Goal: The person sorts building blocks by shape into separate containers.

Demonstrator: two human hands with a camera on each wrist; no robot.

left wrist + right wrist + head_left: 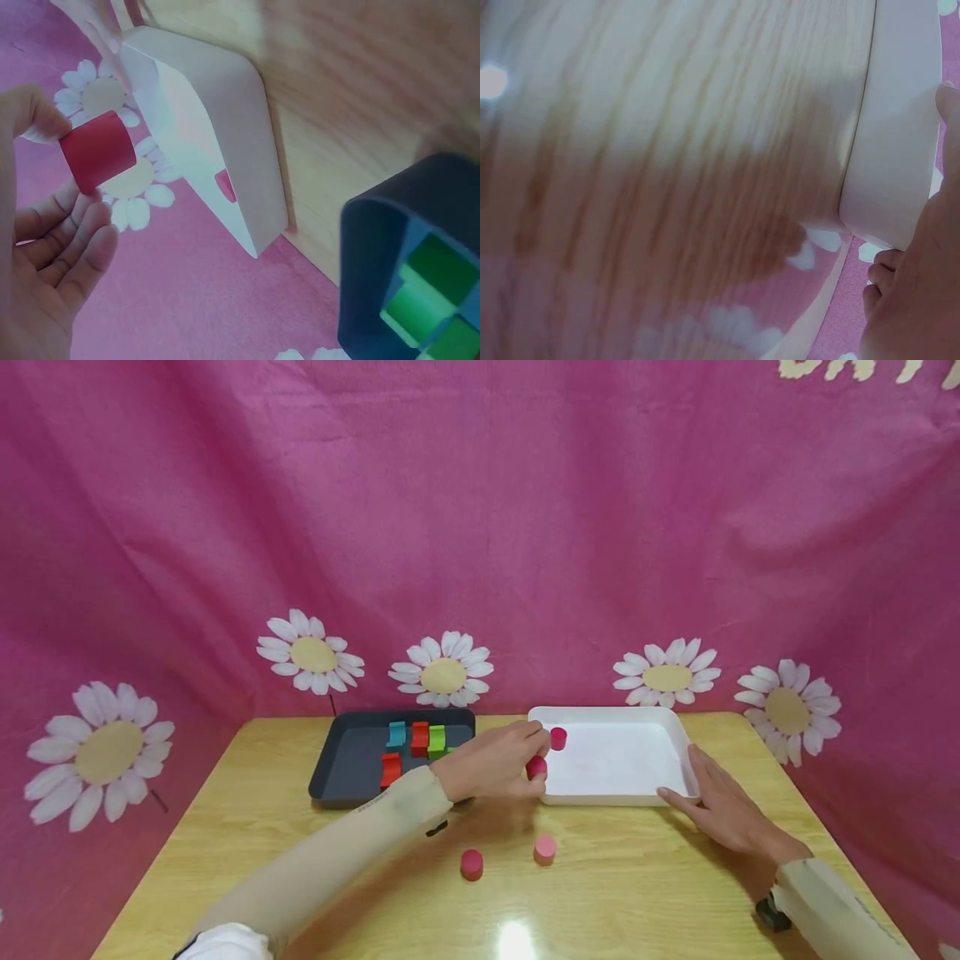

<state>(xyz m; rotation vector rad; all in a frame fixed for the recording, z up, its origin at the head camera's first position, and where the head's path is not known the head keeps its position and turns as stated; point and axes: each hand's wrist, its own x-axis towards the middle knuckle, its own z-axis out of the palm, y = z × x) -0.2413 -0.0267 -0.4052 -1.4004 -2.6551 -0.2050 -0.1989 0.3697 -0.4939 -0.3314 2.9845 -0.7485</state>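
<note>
One red cylinder [558, 738] already lies inside the white tray [678, 731], near its far left corner. A second red cylinder [536, 767] is pinched in the left hand [495, 762] at the tray's left rim, seemingly about to go in. Two more wait on the wooden surface [637, 885]: a red one [472, 864] and a paler pink cylinder [545, 849]. All are short, smooth and matte. Flat and with fingers straight, the right hand [723, 810] rests against the tray's near right corner.
</note>
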